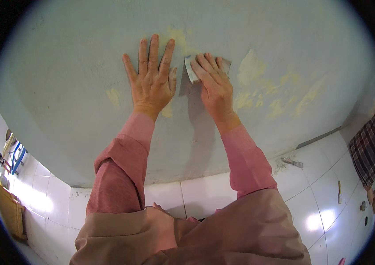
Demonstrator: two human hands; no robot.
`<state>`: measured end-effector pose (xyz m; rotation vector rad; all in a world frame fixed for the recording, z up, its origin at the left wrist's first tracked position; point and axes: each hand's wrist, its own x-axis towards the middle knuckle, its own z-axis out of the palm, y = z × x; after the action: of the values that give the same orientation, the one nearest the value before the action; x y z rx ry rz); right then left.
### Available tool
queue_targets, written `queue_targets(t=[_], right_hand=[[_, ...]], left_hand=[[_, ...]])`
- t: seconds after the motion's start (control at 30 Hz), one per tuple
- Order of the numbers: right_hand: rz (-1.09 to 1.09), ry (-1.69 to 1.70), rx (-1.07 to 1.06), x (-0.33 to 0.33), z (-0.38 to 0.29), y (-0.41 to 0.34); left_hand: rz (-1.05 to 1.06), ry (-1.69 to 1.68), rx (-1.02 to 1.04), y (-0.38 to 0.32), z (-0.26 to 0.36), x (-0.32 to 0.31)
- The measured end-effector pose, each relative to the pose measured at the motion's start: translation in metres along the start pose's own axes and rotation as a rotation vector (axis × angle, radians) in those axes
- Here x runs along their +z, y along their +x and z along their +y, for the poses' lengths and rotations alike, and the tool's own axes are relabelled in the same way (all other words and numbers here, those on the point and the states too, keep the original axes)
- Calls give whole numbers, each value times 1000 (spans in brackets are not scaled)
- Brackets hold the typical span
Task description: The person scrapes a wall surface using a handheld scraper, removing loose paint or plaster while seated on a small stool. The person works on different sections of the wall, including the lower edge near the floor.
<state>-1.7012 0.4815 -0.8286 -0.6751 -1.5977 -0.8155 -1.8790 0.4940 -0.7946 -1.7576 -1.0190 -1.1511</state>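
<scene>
A pale grey-green painted wall (84, 139) rises before me, with yellowish worn patches (275, 87) on it. My left hand (151, 79) lies flat against the wall with fingers spread and holds nothing. Beside it, my right hand (215, 79) presses a sheet of what looks like sandpaper (191, 70) to the wall. The sheet's left edge curls away from the surface and casts a shadow; its middle is hidden under my fingers. A pale scraped patch (249, 68) shows just right of the sheet.
White floor tiles (326, 185) meet the wall's base. To the right are a crumpled scrap (292, 162), a small brush-like tool (340, 192) and a person's plaid garment (369, 142). A brown piece of furniture (7, 207) and a blue frame (18, 158) stand left.
</scene>
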Motion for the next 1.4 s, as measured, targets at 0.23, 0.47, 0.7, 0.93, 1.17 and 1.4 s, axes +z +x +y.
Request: queue_targets(t=[0.23, 0.47, 0.7, 0.93, 1.17, 1.4], right_hand=[[-203, 48, -52, -21, -26, -64], [-55, -42, 64, -20, 13, -30], [-125, 26, 9, -22, -6, -66], [-217, 31, -67, -47, 14, -58], [-78, -9, 42, -29, 13, -69], [-140, 21, 3, -46, -10, -71]], left_hand=[[14, 2, 3, -2, 1, -5], [30, 32, 14, -3, 2, -3], [37, 23, 20, -2, 2, 0], [33, 68, 9, -4, 2, -4], [27, 36, 21, -2, 7, 1], [20, 34, 11, -5, 2, -13]])
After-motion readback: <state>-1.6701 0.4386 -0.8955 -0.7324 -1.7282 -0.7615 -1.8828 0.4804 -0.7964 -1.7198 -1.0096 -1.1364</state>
